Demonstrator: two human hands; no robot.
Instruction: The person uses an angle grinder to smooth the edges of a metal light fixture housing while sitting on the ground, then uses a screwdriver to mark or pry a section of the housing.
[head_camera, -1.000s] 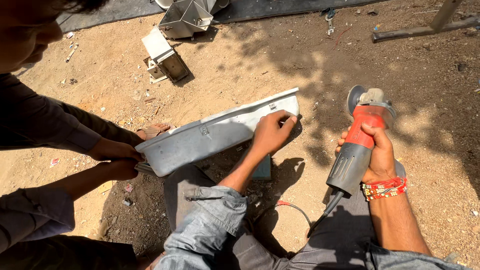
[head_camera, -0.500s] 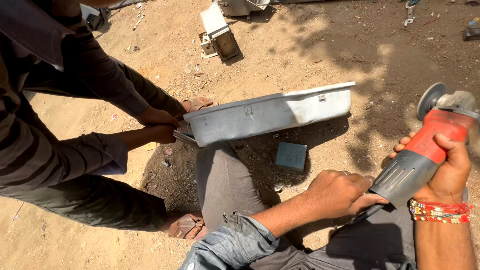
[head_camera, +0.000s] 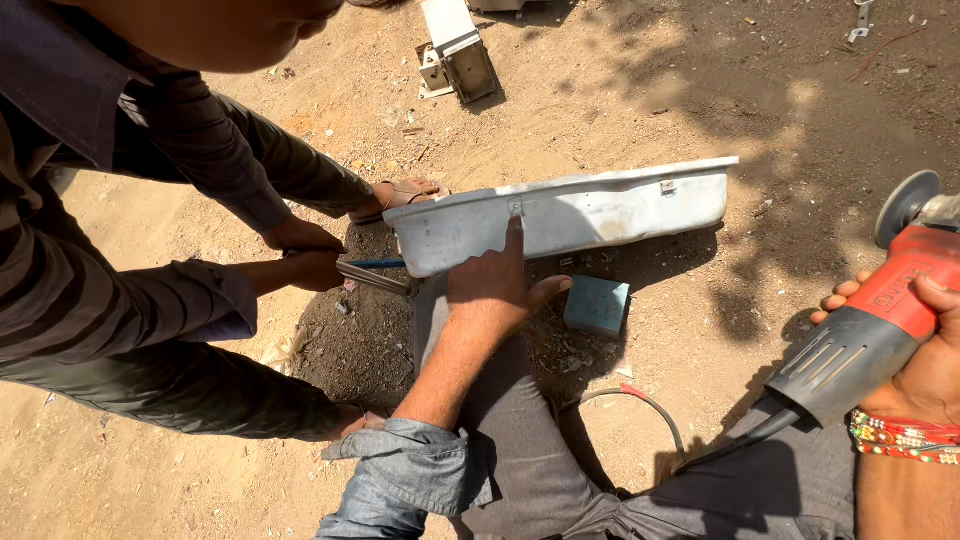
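My left hand (head_camera: 497, 288) reaches forward, its index finger pressed on the side of a long grey metal tray (head_camera: 570, 213) that lies on the sandy ground; the other fingers are spread. At the right edge my right hand (head_camera: 925, 350) grips a red and grey angle grinder (head_camera: 870, 320), its disc pointing up and away from the tray. A person crouching at the left holds pliers (head_camera: 372, 274) at the tray's left end with both hands.
A small teal block (head_camera: 597, 305) lies under the tray near my left hand. The grinder's cable (head_camera: 640, 405) loops over the sand by my grey trouser leg. A metal bracket piece (head_camera: 458, 50) sits at the top. The other person's sandalled foot (head_camera: 405, 192) rests behind the tray.
My left hand left the grinder's body and moved forward to the tray, finger now pointing on its side. The view shifted, and the grinder sits further right.
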